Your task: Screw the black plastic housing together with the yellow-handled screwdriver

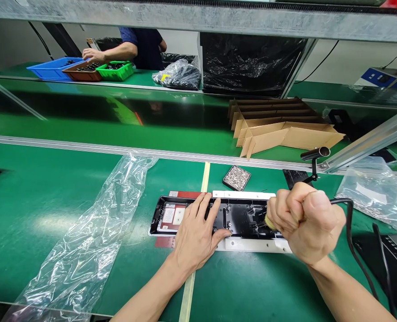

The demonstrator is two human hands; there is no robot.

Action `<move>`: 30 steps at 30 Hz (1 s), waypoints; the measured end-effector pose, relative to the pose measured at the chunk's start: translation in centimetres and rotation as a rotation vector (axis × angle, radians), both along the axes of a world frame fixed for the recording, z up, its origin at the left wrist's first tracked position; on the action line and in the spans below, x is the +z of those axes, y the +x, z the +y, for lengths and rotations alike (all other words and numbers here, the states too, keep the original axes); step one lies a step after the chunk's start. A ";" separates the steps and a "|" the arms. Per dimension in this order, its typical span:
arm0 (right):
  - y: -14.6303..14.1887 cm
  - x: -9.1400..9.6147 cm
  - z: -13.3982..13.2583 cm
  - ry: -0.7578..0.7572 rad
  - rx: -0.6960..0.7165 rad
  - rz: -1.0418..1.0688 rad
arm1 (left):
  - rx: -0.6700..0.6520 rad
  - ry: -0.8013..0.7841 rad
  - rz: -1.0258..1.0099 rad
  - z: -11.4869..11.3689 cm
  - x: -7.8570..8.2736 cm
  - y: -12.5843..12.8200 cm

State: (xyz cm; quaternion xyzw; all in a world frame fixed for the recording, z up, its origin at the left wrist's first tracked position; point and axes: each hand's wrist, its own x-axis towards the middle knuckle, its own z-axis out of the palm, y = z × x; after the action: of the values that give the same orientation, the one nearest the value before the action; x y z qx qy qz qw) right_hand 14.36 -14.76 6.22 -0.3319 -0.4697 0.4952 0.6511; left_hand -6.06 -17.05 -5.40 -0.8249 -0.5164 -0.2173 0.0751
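Observation:
A long black plastic housing [245, 219] lies open side up in a white fixture [252, 245] with reddish plates at its left end. My left hand [194, 228] rests on the housing with the fingers stretched out. A labelled reddish panel [168, 215] shows inside the housing, left of that hand. My right hand [307, 223] is closed in a fist over the housing's right end. A small yellowish part [270, 222] shows below its fingers; the rest of what it grips is hidden. Just behind the fixture lies a square black tray of small screws [237, 177].
Clear plastic film [94, 237] stretches across the left. Cardboard dividers [285, 129] lie behind the rail. A bag of small parts [374, 190], a black cable [351, 232] and a metal post are at the right. Across the bench, another person's hand [94, 55] reaches over colored bins [116, 71].

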 end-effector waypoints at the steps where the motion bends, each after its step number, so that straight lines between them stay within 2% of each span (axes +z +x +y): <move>1: 0.0 0.0 0.0 -0.003 0.003 0.003 | 0.001 -0.001 0.003 0.0 0.0 0.0; 30: -0.1 0.1 -0.2 -0.013 0.004 0.013 | 0.008 0.005 0.011 0.0 0.1 0.1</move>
State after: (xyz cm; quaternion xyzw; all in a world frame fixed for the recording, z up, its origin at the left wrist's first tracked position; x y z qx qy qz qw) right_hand 14.27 -14.95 6.28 -0.3319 -0.4629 0.5018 0.6510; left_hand -5.96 -17.09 -5.33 -0.8239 -0.5186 -0.2137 0.0807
